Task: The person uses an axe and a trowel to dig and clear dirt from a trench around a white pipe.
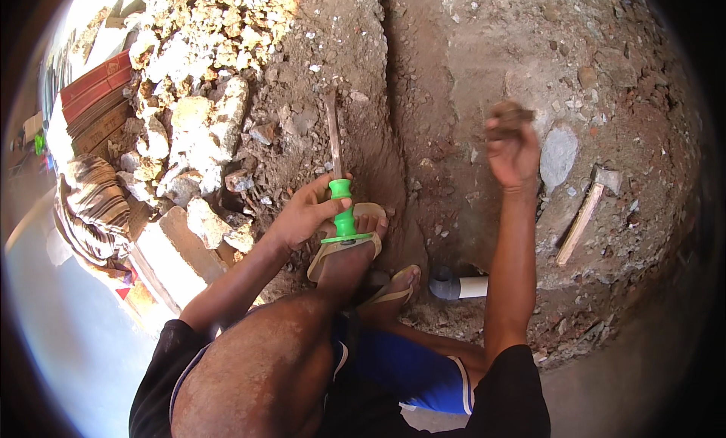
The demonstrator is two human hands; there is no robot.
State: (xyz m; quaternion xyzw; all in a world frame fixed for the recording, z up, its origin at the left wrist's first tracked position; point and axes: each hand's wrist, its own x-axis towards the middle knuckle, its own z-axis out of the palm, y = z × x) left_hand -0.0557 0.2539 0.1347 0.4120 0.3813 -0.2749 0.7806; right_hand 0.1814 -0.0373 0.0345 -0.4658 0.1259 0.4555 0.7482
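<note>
My left hand (308, 211) is closed round the green grip of a chisel (335, 136), fingers and thumb at its upper part. The rusty metal shaft points away from me over the rough dirt. Its round green guard (348, 238) sits just above my sandalled foot (349, 258). On the right, my right hand (514, 154) is raised, its fingers curled round a dark brown, stone-like lump (510, 120). Motion blurs the lump, so its exact kind is unclear. A hammer (581, 225) with a wooden handle lies on the ground to the right of my right forearm.
A grey, pointed oval piece (559, 157) lies beside the hammer. A grey pipe fitting with a white pipe (454, 284) sits near my right foot. Broken rubble (200, 120) piles up at the left, beside stacked reddish tiles (97, 94) and a striped cloth (94, 200). A groove (393, 83) runs through the dirt.
</note>
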